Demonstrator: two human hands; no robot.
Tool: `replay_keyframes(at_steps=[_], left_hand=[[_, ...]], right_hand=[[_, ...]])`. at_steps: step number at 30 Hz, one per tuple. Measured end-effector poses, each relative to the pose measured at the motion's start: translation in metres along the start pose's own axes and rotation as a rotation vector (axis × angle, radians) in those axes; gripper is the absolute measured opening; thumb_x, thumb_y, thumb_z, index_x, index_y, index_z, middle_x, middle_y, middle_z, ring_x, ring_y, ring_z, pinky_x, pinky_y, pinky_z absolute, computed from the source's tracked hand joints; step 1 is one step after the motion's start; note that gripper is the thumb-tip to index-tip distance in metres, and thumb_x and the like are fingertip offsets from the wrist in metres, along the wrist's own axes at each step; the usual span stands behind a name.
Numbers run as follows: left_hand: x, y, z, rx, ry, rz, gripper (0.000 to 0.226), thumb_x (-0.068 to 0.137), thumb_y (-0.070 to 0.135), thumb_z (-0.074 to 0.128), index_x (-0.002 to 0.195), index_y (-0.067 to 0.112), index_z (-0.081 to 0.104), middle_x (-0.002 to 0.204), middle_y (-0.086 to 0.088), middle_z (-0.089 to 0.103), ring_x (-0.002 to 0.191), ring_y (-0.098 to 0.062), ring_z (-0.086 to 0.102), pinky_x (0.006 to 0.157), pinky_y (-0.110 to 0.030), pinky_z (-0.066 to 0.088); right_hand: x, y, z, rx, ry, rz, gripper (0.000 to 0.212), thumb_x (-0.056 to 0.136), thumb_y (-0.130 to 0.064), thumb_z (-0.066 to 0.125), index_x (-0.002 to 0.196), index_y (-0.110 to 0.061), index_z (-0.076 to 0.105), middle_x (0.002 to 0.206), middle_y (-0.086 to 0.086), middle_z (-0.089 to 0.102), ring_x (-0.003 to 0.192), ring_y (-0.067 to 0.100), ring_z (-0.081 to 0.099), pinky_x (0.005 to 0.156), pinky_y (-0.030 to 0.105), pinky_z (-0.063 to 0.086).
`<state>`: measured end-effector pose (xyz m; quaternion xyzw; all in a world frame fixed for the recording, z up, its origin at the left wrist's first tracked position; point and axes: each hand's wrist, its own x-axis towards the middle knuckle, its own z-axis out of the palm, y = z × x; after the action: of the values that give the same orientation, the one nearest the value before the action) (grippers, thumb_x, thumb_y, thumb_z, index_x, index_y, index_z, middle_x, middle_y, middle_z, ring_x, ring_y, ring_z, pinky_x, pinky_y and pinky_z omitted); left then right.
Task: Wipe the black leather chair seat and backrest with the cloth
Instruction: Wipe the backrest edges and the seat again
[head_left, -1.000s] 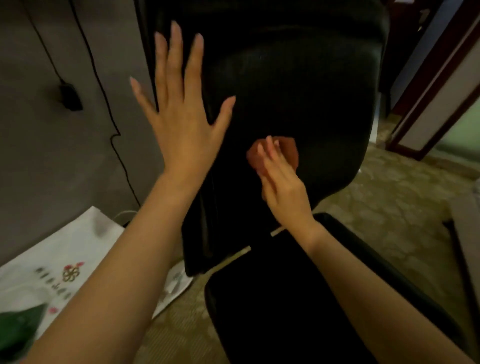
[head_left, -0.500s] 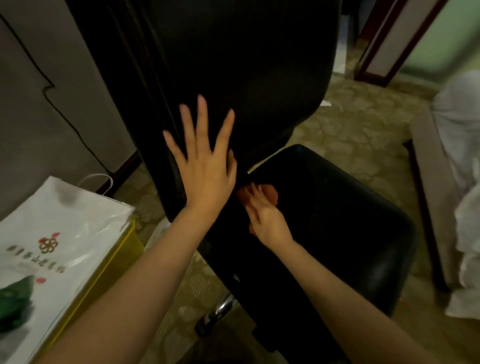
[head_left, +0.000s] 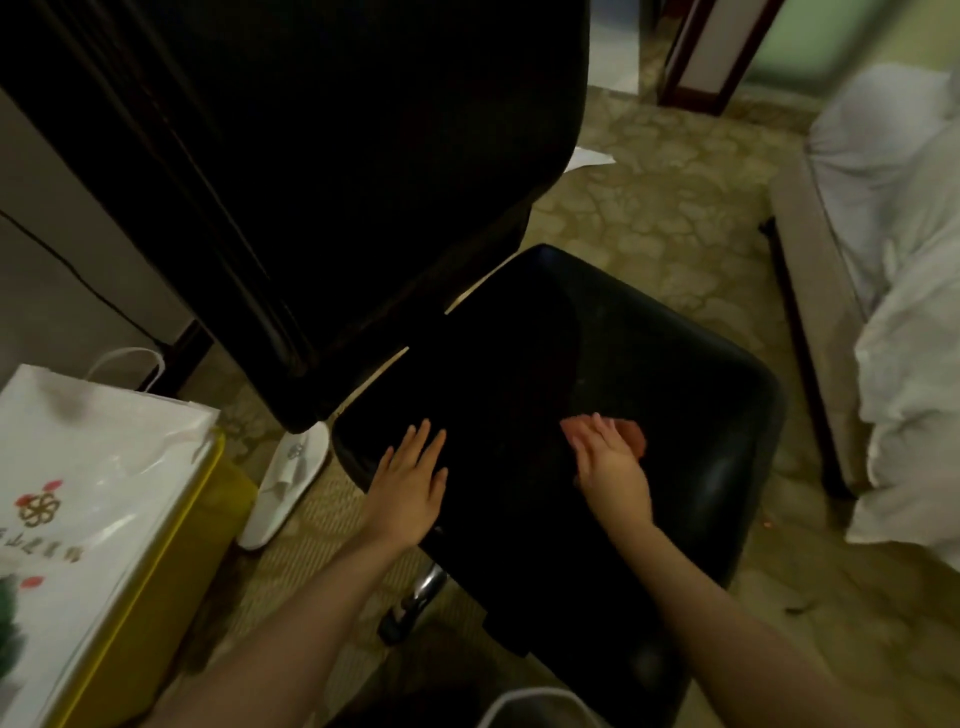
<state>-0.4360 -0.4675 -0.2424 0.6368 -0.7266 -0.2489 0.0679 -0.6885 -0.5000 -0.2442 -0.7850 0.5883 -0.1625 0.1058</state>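
Now, left hand (head_left: 410, 480) flat on near-left part of black seat (head_left: 675, 395), fingers straight and slightly apart, palm down, holding nothing. Right hand (head_left: 610, 467) laid on reddish cloth (head_left: 631, 439), fingers straight and close together, pressing cloth onto seat; cloth showing just beyond and to right of fingertips. Cloth well right of left-hand fingers, bare leather between. Backrest (head_left: 363, 156) upright beyond both sets of fingertips, untouched by either hand.

Writing: white paper bag (head_left: 88, 467) far left of left-hand fingers, red knot-like emblem and a row of small dark characters below it, too blurred to read; green print at lower edge. Bag contents not visible. Yellow container (head_left: 171, 561) beside bag, inside hidden. White slipper (head_left: 291, 478) on floor just left of left hand. White bedding (head_left: 909, 260) far right of right-hand fingers. White curved rim (head_left: 535, 699) at bottom edge, contents not discernible.
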Motion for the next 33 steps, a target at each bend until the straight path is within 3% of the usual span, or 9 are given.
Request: replay_keyframes(at_steps=[3,9,12,15,18,21,25,28,33], left_hand=[[0.0,0.004,-0.004,-0.095,0.041,-0.039,0.054,0.097,0.038,0.025,0.147,0.02,0.015,0.157,-0.002,0.007,0.145,-0.016,0.004,0.116,-0.031,0.008],[0.011,0.007,-0.016,-0.206,0.154,-0.155,0.05,0.098,0.027,0.035,0.146,0.017,0.024,0.155,-0.007,0.018,0.142,-0.024,0.02,0.115,-0.036,0.02],[0.013,0.004,-0.021,-0.339,0.136,-0.155,0.048,0.098,0.025,0.035,0.145,0.017,0.026,0.155,-0.005,0.019,0.141,-0.026,0.023,0.113,-0.037,0.024],[0.008,0.001,-0.022,-0.496,0.143,-0.187,0.047,0.098,0.023,0.035,0.144,0.019,0.026,0.155,-0.001,0.018,0.142,-0.022,0.021,0.111,-0.034,0.025],[0.009,-0.002,-0.025,-0.537,0.187,-0.243,0.047,0.098,0.023,0.037,0.144,0.02,0.027,0.154,-0.002,0.021,0.141,-0.02,0.022,0.107,-0.028,0.024],[0.022,0.001,-0.027,-0.513,0.236,-0.332,0.047,0.098,0.024,0.036,0.144,0.018,0.028,0.153,-0.006,0.024,0.141,-0.022,0.023,0.11,-0.034,0.023],[0.039,0.012,-0.028,-0.472,0.222,-0.348,0.048,0.098,0.026,0.035,0.144,0.016,0.027,0.152,-0.011,0.025,0.141,-0.026,0.021,0.114,-0.04,0.02],[0.043,0.011,-0.029,-0.497,0.147,-0.34,0.048,0.099,0.026,0.031,0.146,0.017,0.022,0.154,-0.01,0.019,0.144,-0.025,0.013,0.116,-0.044,0.014],[0.046,0.003,-0.033,-0.542,0.058,-0.373,0.048,0.099,0.027,0.03,0.146,0.016,0.021,0.156,-0.006,0.016,0.145,-0.019,0.009,0.117,-0.04,0.011]], right_hand=[[0.015,-0.07,0.035,0.153,0.038,0.171,0.03,0.09,-0.015,0.043,0.11,-0.016,0.065,0.118,0.004,0.06,0.114,0.024,0.056,0.097,0.015,0.038],[-0.027,-0.085,0.032,0.052,-0.127,-0.311,0.04,0.085,-0.035,0.04,0.112,-0.022,0.068,0.117,-0.002,0.066,0.11,0.011,0.06,0.087,0.025,0.05],[0.005,0.006,0.014,0.013,-0.079,-0.075,0.049,0.087,-0.055,0.036,0.121,-0.026,0.057,0.122,-0.003,0.059,0.118,0.017,0.053,0.096,0.027,0.043],[0.055,0.04,0.001,-0.019,0.04,0.264,0.038,0.097,-0.022,0.035,0.131,-0.016,0.05,0.139,0.01,0.046,0.132,0.026,0.037,0.112,0.035,0.024],[0.068,-0.036,0.025,0.102,0.139,0.347,0.031,0.09,-0.023,0.045,0.117,-0.011,0.056,0.115,0.011,0.059,0.1,0.018,0.056,0.087,0.019,0.044],[0.031,-0.125,0.047,0.199,-0.047,0.002,0.034,0.084,-0.024,0.044,0.106,-0.016,0.068,0.108,0.002,0.068,0.097,0.011,0.063,0.085,0.016,0.048],[0.026,-0.088,0.039,0.114,-0.132,-0.288,0.029,0.088,-0.033,0.048,0.107,-0.022,0.068,0.113,-0.001,0.067,0.107,0.015,0.062,0.085,0.024,0.051],[0.062,0.015,0.015,-0.026,-0.037,-0.077,0.029,0.092,-0.027,0.039,0.115,-0.024,0.057,0.113,0.0,0.059,0.108,0.018,0.056,0.085,0.009,0.034],[0.143,0.103,-0.013,-0.07,0.071,0.432,0.039,0.098,-0.01,0.038,0.135,-0.016,0.047,0.147,0.012,0.035,0.139,0.031,0.023,0.112,0.035,0.02]])
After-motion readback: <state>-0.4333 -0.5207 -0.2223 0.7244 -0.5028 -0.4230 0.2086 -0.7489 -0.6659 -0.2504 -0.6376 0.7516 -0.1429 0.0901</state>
